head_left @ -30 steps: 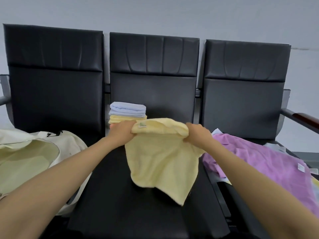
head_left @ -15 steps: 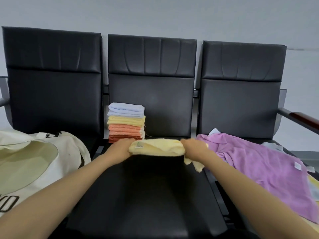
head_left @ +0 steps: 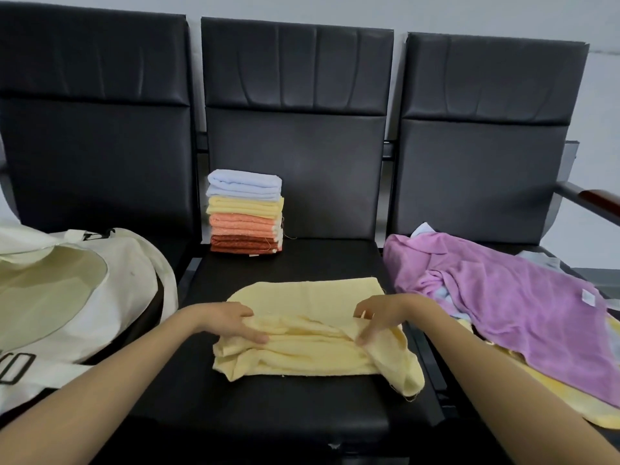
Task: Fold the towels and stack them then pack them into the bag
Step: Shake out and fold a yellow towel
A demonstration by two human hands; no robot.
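Observation:
A pale yellow towel [head_left: 312,333] lies on the middle black seat [head_left: 302,414], its near half bunched in folds. My left hand [head_left: 231,320] pinches a fold at its left edge. My right hand [head_left: 379,313] grips the cloth at its right side, and a loose corner trails toward the seat's right edge. At the back left of the same seat stands a stack of folded towels [head_left: 245,213]: light blue on top, then yellow, orange and rust. A cream canvas bag [head_left: 67,290] lies open on the left seat.
A purple towel [head_left: 503,297] is heaped on the right seat over other loose cloths, with a yellow one [head_left: 570,401] showing beneath. Three black seat backs stand behind. A wooden armrest [head_left: 597,203] juts out at far right.
The yellow towel was held up in the air by both hands; it has been brought down and laid on the middle seat. Both hands came lower and nearer.

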